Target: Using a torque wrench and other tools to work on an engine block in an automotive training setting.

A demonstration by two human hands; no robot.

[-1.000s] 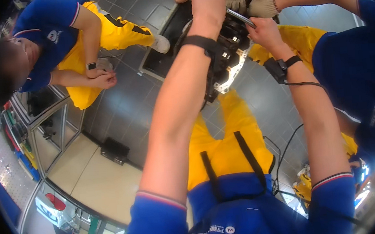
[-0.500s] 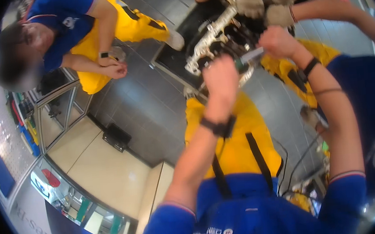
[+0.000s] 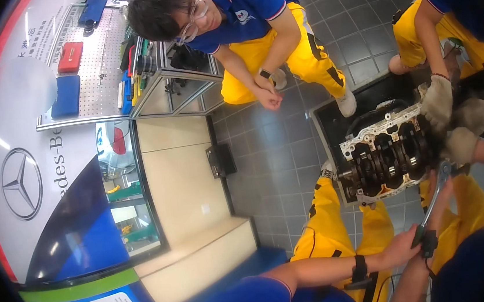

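Note:
My left hand (image 3: 401, 247) is closed round the dark handle of a ratchet wrench (image 3: 431, 209). The wrench's bright shaft slants up to a round head beside my right hand (image 3: 443, 191). That hand appears closed at the head end, its fingers partly hidden and blurred. Just beyond lies an engine block (image 3: 385, 152), its pale metal rim framing a dark crankshaft and bearing caps. A co-worker's gloved hands (image 3: 438, 100) rest on and near the block's right end.
A dark tray (image 3: 326, 128) lies beneath the block on grey floor tiles (image 3: 291, 175). Across from me a person (image 3: 263, 38) crouches with bare hands together. More people in yellow trousers are on the right. At left stand a tool bench (image 3: 101, 77) and a cream cabinet (image 3: 178, 180).
My view has swung, so the engine block now appears farther right and more fully. The wrench has moved off the block toward me, with both my hands at it.

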